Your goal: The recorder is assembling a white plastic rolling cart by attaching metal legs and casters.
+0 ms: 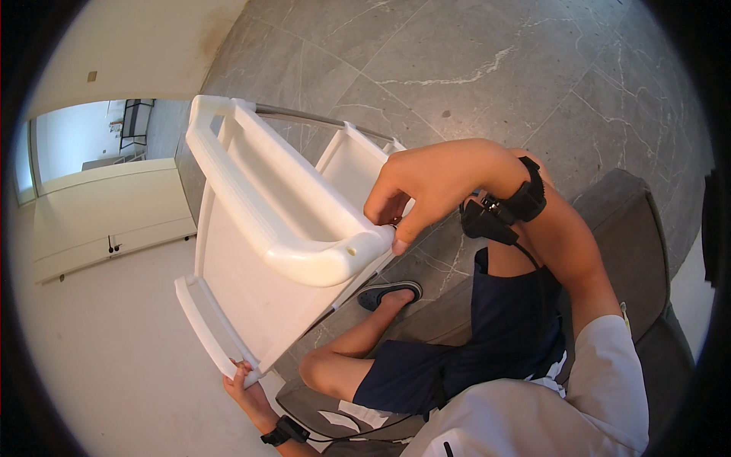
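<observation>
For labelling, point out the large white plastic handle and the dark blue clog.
Large white plastic handle (234,196): head view, on its long bar.
Dark blue clog (372,295): head view, on its upper.

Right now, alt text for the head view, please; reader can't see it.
A person's right hand touches one end of the ribbed handle on a white tiered cart, while the left hand holds a lower rail. Also in view: grey tiled floor and a grey padded seat.
</observation>
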A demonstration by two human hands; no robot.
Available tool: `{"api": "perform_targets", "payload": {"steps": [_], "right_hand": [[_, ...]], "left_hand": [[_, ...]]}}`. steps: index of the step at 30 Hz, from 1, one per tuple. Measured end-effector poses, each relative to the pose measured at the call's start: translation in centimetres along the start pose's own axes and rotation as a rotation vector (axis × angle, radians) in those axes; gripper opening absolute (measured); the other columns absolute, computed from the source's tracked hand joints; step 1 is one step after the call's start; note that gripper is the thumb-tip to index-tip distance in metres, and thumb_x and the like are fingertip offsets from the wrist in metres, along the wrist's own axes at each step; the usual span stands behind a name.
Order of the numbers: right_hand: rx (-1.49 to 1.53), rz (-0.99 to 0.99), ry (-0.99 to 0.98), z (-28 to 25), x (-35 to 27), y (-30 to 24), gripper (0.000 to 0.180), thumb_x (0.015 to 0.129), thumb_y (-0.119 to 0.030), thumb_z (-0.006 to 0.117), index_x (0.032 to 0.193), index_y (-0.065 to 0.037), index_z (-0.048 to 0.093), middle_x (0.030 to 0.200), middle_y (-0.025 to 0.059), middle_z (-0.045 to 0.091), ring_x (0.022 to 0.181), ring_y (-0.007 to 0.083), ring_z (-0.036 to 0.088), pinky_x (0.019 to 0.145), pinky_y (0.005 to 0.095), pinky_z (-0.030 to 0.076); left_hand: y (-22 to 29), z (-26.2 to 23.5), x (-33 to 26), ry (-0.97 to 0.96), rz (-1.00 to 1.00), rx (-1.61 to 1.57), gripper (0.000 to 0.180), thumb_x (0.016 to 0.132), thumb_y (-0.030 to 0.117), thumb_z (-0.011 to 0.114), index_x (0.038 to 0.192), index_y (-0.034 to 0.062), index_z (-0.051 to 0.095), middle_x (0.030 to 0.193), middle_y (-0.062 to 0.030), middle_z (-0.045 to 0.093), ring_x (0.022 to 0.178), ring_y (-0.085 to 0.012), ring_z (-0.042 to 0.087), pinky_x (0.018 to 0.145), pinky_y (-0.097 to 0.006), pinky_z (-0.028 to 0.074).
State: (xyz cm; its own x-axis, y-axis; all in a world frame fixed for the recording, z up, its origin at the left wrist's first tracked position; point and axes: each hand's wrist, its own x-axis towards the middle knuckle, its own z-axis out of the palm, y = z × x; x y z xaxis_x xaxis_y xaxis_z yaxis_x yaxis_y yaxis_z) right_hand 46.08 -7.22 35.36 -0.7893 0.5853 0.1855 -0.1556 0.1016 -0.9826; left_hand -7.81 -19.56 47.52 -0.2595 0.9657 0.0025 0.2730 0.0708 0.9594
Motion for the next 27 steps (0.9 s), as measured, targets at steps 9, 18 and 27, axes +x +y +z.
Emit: {"api": "perform_targets", "payload": {"steps": [9,18,27], "right_hand": [[-0.038,0.068,-0.003,0.1,0.0,0.4,0.037,0.078,-0.003,0.078,0.113,0.003,0.068,0.102,0.0137,0.075,0.100,0.0206,0.069,0.101,0.0351,0.050],[-0.136,0.030,0.103,-1.0,0.5,-0.7,0.064,0.073,-0.014,0.087,0.132,-0.003,0.063,0.114,0.0122,0.071,0.104,0.0217,0.068,0.097,0.0369,0.053],[0.014,0.080,0.232,-1.3,-0.4,-0.1,0.066,0.067,-0.017,0.090,0.126,-0.003,0.065,0.121,0.0076,0.069,0.110,0.0186,0.065,0.104,0.0358,0.048]], "left_hand": [[0.4,1.4,-0.9,0.074,0.032,0.089,0.032,0.084,0.010,0.069,0.109,-0.0033,0.054,0.080,-0.0058,0.053,0.085,-0.0189,0.055,0.092,-0.037,0.044],[1.1,1.1,-1.1,0.119,-0.063,0.116,0.046,0.084,0.016,0.074,0.120,-0.0040,0.054,0.094,-0.0068,0.061,0.090,-0.0168,0.061,0.087,-0.033,0.048],[-0.2,0.6,0.0,0.054,-0.072,0.051,0.038,0.085,0.015,0.074,0.115,-0.0039,0.059,0.092,-0.0074,0.065,0.088,-0.0160,0.062,0.085,-0.030,0.047]]}}
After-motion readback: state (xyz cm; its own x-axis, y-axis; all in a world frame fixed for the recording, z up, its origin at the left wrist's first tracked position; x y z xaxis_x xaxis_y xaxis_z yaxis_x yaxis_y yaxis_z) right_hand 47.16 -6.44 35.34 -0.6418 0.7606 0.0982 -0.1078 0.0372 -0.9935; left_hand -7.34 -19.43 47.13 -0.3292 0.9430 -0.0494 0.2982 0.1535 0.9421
